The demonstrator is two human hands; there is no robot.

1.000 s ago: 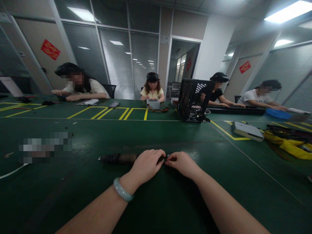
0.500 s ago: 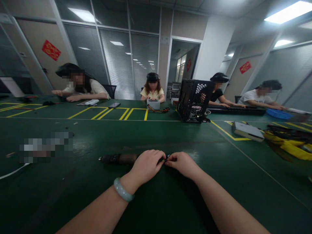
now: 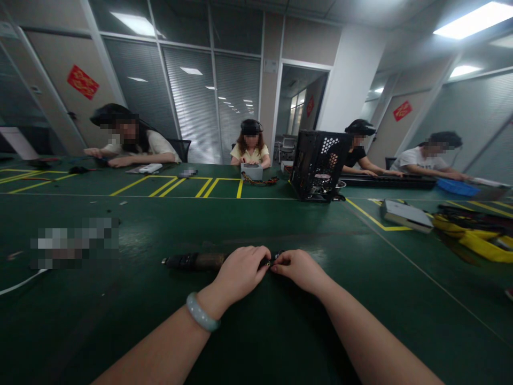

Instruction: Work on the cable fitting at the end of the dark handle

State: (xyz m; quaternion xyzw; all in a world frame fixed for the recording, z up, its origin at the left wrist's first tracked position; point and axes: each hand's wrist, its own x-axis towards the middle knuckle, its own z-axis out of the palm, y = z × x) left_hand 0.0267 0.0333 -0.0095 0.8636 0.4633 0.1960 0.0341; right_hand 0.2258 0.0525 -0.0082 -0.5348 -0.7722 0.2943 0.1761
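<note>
Nearest of all, a pale green, polished round bangle (image 3: pixel 202 313) circles the person's left wrist, clear of the work. Beyond it the bare left hand (image 3: pixel 242 270) lies over the right-hand part of a long, brown-and-black cylindrical tool (image 3: pixel 210 261) with a small metal tip. Its fingers are curled closed around the barrel, probably because a round body would otherwise roll on the dark green, smooth tabletop (image 3: pixel 256 224). The tool lies flat, roughly crosswise before the person, its tip pointing left, away from both hands; that leaves its right end within easy reach. There the bare right hand (image 3: pixel 300 267) comes in from the other side, thumb and forefinger pinched on a small dark piece, mostly hidden, too small to identify. The two hands nearly meet, seemingly so that one can brace while the other does fine work.

At far left a thin white cable (image 3: pixel 24 283) runs off the edge, well apart from the tool. Off to the right, a yellow-and-black fabric bag (image 3: pixel 481 243) and a flat silver metal box (image 3: pixel 406 215) sit away from the hands, leaving elbow room. Farther back stands an upright black metal computer case (image 3: pixel 320 166), partly screening a co-worker in black (image 3: pixel 356 155). Across the tabletop, another co-worker in pale yellow (image 3: pixel 251 152) sits behind a small grey box (image 3: pixel 251 171).
</note>
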